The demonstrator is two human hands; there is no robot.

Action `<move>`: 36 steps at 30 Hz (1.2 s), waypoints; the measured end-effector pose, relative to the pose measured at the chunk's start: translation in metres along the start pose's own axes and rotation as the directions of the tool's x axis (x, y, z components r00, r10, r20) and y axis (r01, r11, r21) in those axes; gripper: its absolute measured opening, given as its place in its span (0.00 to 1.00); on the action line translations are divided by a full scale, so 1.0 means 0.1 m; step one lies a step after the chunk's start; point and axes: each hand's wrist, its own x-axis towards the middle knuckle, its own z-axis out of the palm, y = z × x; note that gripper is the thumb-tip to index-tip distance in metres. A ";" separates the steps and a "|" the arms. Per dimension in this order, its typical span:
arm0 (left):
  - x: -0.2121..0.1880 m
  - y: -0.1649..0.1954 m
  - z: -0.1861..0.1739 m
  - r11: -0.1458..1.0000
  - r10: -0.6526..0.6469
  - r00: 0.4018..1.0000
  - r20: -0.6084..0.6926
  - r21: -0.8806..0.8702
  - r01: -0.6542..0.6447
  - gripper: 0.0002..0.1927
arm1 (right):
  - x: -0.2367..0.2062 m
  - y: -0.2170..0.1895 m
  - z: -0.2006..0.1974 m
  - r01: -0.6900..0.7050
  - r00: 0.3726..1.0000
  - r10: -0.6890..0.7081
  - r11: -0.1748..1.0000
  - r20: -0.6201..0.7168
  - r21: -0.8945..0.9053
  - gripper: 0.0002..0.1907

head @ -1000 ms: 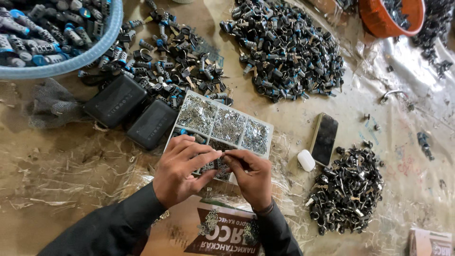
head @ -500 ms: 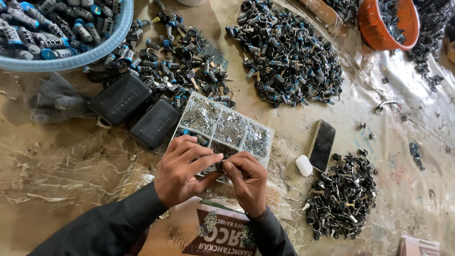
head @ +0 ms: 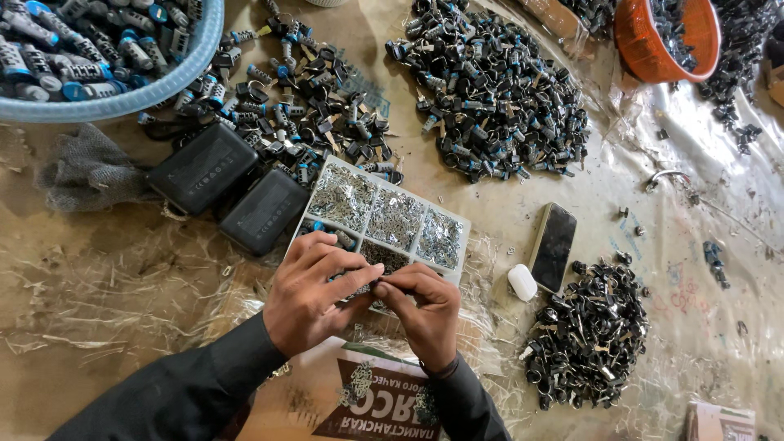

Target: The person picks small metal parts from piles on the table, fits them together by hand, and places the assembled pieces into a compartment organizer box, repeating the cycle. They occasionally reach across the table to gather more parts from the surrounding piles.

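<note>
Bare bench (head: 106, 269) lies open to the left; heaps of lock parts (head: 490, 90) crowd the far side. Both hands meet over the near edge of the compartment tray (head: 392, 216) — left hand (head: 314, 294) and right hand (head: 420, 306) each pinching one small dark part (head: 377, 286) between fingertips.

Layout relative to the clear plastic compartment box of small metal parts (head: 384, 220). Both hands, left hand (head: 314, 294) and right hand (head: 420, 306), meet over its near edge. Two dark rectangular cases (head: 233, 189) lie just left of it; a pale blue plastic basin (head: 114, 102) sits far left behind. A heap of lock cylinders (head: 490, 90) lies behind it, an orange bowl (head: 645, 49) beyond. A black phone (head: 554, 245) and small white case (head: 523, 282) lie right.
</note>
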 end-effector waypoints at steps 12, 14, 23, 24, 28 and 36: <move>0.03 0.02 0.00 1.000 -0.005 0.999 -0.034 -0.021 0.005 0.22 | -0.02 0.00 -0.07 0.006 0.998 -0.008 0.999 0.065 0.039 0.05; 0.02 0.02 0.01 1.000 -0.006 0.999 -0.034 -0.018 0.005 0.21 | -0.02 0.01 -0.07 0.011 0.998 -0.013 1.000 0.067 0.025 0.05; 0.01 0.00 0.03 1.000 0.014 1.000 -0.011 -0.001 -0.014 0.21 | 0.00 0.17 -0.04 -0.036 0.999 0.035 0.999 0.036 0.032 0.07; 0.02 0.00 0.03 1.000 0.014 1.000 -0.013 -0.008 -0.015 0.21 | 0.02 0.18 -0.06 -0.115 0.993 0.107 0.967 0.048 0.226 0.07; 0.04 0.01 0.02 1.000 0.005 1.000 -0.024 -0.025 -0.005 0.20 | 0.14 0.17 -0.11 -0.071 0.995 0.083 0.984 -0.064 0.163 0.09; 0.08 0.03 0.01 1.000 -0.016 1.000 -0.018 -0.013 0.016 0.19 | 0.21 -0.13 -0.05 0.301 0.925 -0.378 0.644 0.050 -0.703 0.05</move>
